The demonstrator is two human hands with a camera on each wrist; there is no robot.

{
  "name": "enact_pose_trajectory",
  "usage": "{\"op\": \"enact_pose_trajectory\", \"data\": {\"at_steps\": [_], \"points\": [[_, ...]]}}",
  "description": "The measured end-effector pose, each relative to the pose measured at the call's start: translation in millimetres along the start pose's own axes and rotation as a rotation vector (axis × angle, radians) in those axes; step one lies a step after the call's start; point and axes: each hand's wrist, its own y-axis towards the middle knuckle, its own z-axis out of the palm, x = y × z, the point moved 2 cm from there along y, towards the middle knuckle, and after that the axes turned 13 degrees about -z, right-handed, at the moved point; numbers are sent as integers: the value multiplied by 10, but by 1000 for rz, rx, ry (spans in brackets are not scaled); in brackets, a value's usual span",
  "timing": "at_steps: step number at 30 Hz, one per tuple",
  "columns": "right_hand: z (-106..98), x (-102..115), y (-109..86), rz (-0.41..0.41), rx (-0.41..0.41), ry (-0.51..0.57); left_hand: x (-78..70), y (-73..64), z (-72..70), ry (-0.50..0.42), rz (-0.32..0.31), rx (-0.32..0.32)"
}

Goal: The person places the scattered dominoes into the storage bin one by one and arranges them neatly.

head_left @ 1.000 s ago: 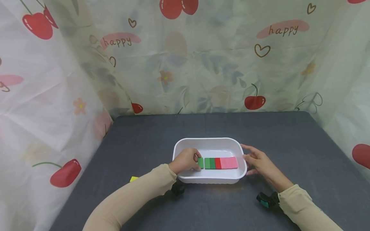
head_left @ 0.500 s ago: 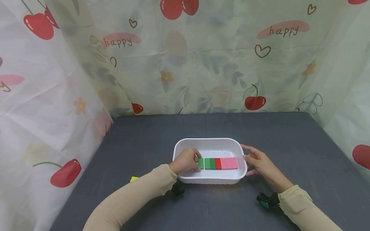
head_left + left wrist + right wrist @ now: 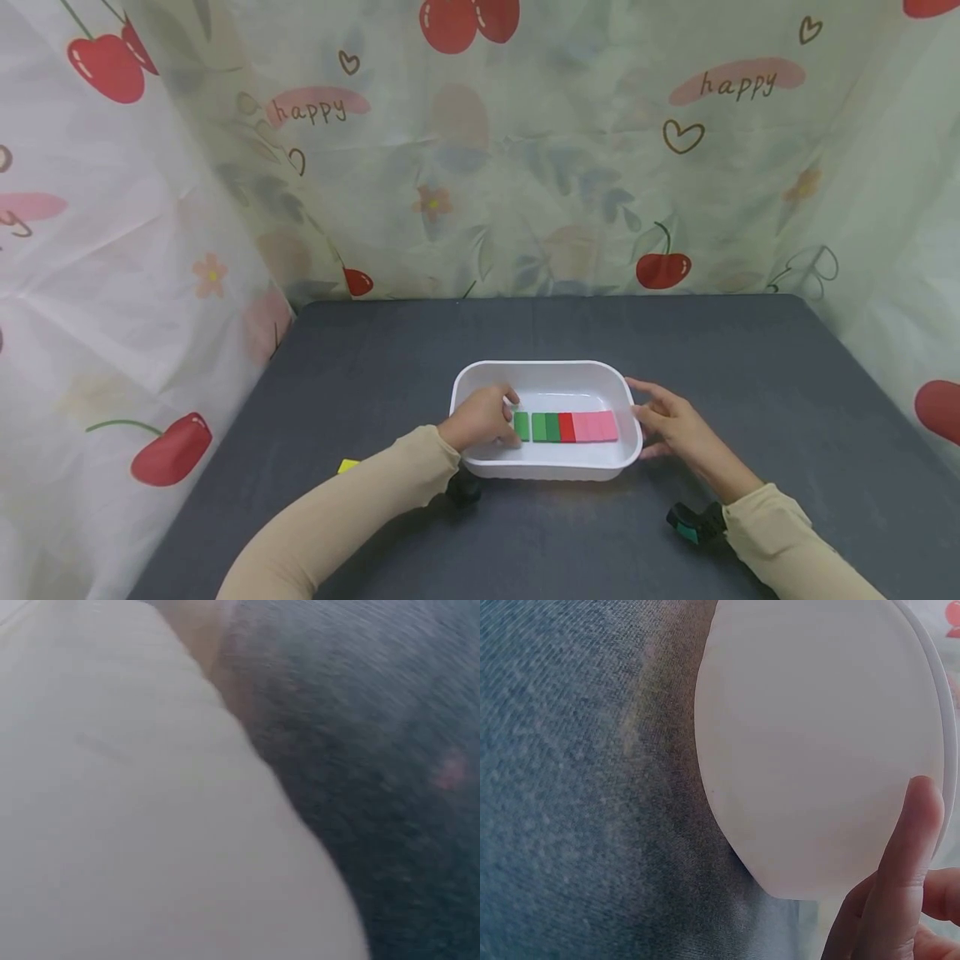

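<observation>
A white rectangular tray [image 3: 536, 454] stands on the dark table. Inside it a row of flat coloured tiles runs lengthwise: pink tiles [image 3: 595, 427] at the right, a red tile [image 3: 566, 427], then two green tiles [image 3: 545, 427]. A separate green tile [image 3: 521, 427] lies a small gap to their left. My left hand [image 3: 483, 414] reaches over the tray's left end, thumb at that tile's near left corner, index fingertip just off its far edge. At the tray's right end, my right hand [image 3: 671, 421] rests its fingers against the outer wall [image 3: 817, 750].
A yellow piece [image 3: 348, 465] shows partly from behind the left sleeve [image 3: 352, 500]. Black wrist cameras hang under both wrists, the right one [image 3: 696, 522] in plain sight. A patterned curtain [image 3: 480, 167] stands behind the dark table [image 3: 570, 533]. The left wrist view is mostly sleeve.
My left index finger has lifted slightly off the separate green tile, which stays where it was. The right hand has kept its place at the tray. The head view has shifted a little.
</observation>
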Motion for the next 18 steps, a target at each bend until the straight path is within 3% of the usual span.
{"op": "enact_pose_trajectory", "data": {"at_steps": [5,12,18], "points": [[-9,-5,-3,1,-4,2,-31,-25,-66,-31,-67,-3],[-17,-15,2,1,-7,-4,-29,-92,-61,-164,-205,106],[-7,-14,3,-2,-3,-2,8,-104,-18,-255,-211,149]]}}
